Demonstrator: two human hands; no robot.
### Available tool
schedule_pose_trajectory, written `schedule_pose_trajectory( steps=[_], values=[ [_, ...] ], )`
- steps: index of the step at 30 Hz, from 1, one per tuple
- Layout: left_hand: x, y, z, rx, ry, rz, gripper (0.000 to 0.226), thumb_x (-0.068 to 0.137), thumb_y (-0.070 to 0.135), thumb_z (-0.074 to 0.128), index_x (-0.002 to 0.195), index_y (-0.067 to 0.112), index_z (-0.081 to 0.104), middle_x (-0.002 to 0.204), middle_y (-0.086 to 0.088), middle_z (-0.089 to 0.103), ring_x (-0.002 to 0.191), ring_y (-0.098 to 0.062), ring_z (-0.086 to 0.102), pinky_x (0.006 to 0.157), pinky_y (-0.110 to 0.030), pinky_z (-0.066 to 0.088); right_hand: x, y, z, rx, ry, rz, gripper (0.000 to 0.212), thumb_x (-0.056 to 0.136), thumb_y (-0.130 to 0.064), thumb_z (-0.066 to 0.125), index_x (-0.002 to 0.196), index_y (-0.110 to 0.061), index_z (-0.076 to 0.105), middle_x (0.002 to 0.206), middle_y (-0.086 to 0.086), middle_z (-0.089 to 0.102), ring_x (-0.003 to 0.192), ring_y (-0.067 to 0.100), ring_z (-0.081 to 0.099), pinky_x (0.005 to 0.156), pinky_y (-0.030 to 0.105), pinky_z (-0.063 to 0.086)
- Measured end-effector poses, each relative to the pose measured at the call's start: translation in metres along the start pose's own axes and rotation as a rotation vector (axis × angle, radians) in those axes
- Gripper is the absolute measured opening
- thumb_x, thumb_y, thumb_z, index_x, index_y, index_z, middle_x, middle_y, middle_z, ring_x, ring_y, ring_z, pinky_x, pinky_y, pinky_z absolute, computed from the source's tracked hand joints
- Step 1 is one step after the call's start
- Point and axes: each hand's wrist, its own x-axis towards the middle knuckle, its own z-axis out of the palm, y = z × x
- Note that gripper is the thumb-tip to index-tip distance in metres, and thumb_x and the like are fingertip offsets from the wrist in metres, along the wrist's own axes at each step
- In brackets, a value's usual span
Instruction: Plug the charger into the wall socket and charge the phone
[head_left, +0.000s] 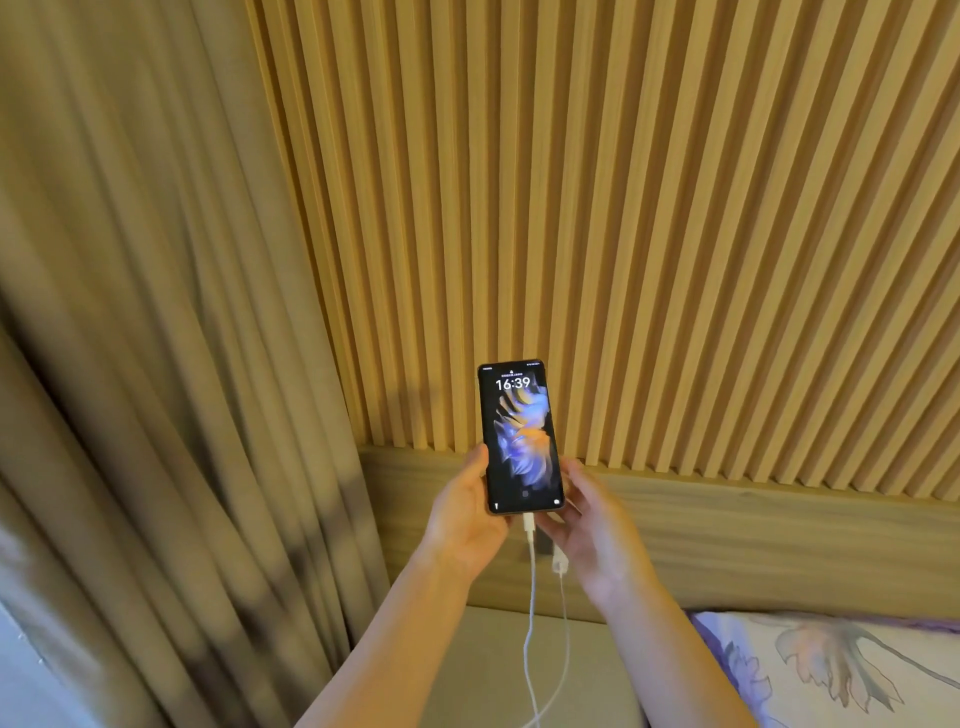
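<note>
Phone (522, 441) stands upright with its screen lit, reading 16:39, held up in front of the slatted wood wall panel (649, 208) with the curtain (145, 338) at the left. The left hand (465, 519) grips its lower left edge; the right hand (592, 530) cups its lower right corner. A white cable (530, 597) is plugged into the phone's bottom and loops down to the white charger (559, 561) on the wall below.

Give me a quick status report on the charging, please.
Both hands, left and right, hold phone. Screen lit; cable in its port. Nothing in the way.
</note>
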Motion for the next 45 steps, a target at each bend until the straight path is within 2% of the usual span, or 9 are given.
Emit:
schedule_pose_trajectory(
  steps=[6, 10, 14, 17, 22, 26, 31, 39, 45],
  values=[
    [-0.007, 0.000, -0.009, 0.040, -0.068, 0.021, 0.041, 0.099, 0.029, 0.040, 0.134, 0.013, 0.051, 0.135, -0.014, 0.058, 0.126, -0.030, 0.055, 0.108, -0.048, 0.039, 0.004, 0.004, -0.003, 0.117, 0.021, 0.027, 0.019, 0.090, -0.020, 0.057, 0.105, -0.011, 0.065, 0.093, 0.004, 0.070, 0.085, 0.017, 0.065, 0.075, 0.031, 0.051],
    [-0.009, -0.003, -0.013, 0.073, -0.102, 0.009, 0.039, 0.100, 0.026, 0.039, 0.136, 0.017, 0.049, 0.139, -0.014, 0.055, 0.129, -0.030, 0.052, 0.110, -0.049, 0.037, 0.006, 0.005, -0.005, 0.096, -0.076, -0.017, 0.022, 0.091, -0.023, 0.052, 0.092, -0.015, 0.073, 0.088, 0.001, 0.077, 0.078, 0.012, 0.073, 0.065, 0.026, 0.058],
    [-0.013, -0.002, -0.005, 0.029, -0.136, 0.002, 0.039, 0.099, 0.025, 0.038, 0.132, 0.014, 0.054, 0.133, -0.014, 0.061, 0.122, -0.028, 0.058, 0.099, -0.042, 0.047, 0.007, 0.006, -0.006, 0.070, -0.114, -0.037, 0.029, 0.086, -0.030, 0.054, 0.103, -0.014, 0.072, 0.102, 0.005, 0.075, 0.091, 0.018, 0.072, 0.079, 0.033, 0.056],
    [-0.012, -0.002, -0.002, -0.018, -0.124, -0.031, 0.037, 0.097, 0.023, 0.041, 0.128, 0.012, 0.058, 0.128, -0.016, 0.064, 0.116, -0.028, 0.063, 0.093, -0.040, 0.050, 0.009, 0.008, -0.008, 0.076, -0.116, -0.034, 0.032, 0.089, -0.028, 0.052, 0.111, -0.011, 0.068, 0.106, 0.007, 0.074, 0.095, 0.020, 0.071, 0.081, 0.033, 0.056],
    [-0.007, -0.003, -0.003, -0.042, -0.109, -0.057, 0.038, 0.094, 0.023, 0.045, 0.127, 0.011, 0.059, 0.130, -0.018, 0.062, 0.121, -0.032, 0.059, 0.096, -0.042, 0.049, 0.012, 0.008, -0.010, 0.064, -0.090, -0.033, 0.036, 0.086, -0.030, 0.054, 0.113, -0.009, 0.067, 0.108, 0.009, 0.073, 0.096, 0.021, 0.070, 0.082, 0.033, 0.056],
    [-0.005, -0.005, -0.003, -0.004, -0.140, -0.068, 0.039, 0.095, 0.027, 0.043, 0.128, 0.014, 0.058, 0.131, -0.017, 0.061, 0.122, -0.032, 0.057, 0.103, -0.045, 0.044, 0.013, 0.007, -0.012, 0.071, -0.075, -0.043, 0.038, 0.085, -0.027, 0.057, 0.115, -0.007, 0.066, 0.114, 0.015, 0.070, 0.102, 0.026, 0.068, 0.089, 0.040, 0.052],
    [0.001, -0.006, -0.002, 0.015, -0.156, -0.093, 0.041, 0.094, 0.030, 0.044, 0.132, 0.019, 0.055, 0.137, -0.016, 0.056, 0.126, -0.032, 0.054, 0.105, -0.047, 0.043, 0.020, 0.008, -0.020, 0.066, -0.047, -0.048, 0.046, 0.092, -0.028, 0.053, 0.131, -0.005, 0.052, 0.135, 0.025, 0.053, 0.127, 0.040, 0.050, 0.109, 0.056, 0.034],
    [0.010, -0.005, 0.003, -0.004, -0.169, -0.103, 0.035, 0.093, 0.029, 0.047, 0.124, 0.023, 0.062, 0.135, -0.017, 0.057, 0.125, -0.034, 0.054, 0.107, -0.052, 0.041, 0.026, 0.004, -0.025, 0.041, -0.030, -0.050, 0.043, 0.091, -0.029, 0.058, 0.129, -0.008, 0.055, 0.134, 0.024, 0.054, 0.125, 0.038, 0.052, 0.101, 0.051, 0.043],
    [0.011, -0.004, 0.008, -0.033, -0.140, -0.115, 0.034, 0.090, 0.027, 0.050, 0.119, 0.024, 0.065, 0.132, -0.016, 0.059, 0.123, -0.034, 0.055, 0.104, -0.051, 0.043, 0.027, 0.000, -0.023, 0.069, -0.040, -0.049, 0.035, 0.093, -0.026, 0.053, 0.122, -0.008, 0.061, 0.116, 0.015, 0.068, 0.101, 0.024, 0.068, 0.077, 0.036, 0.058]
  ],
)
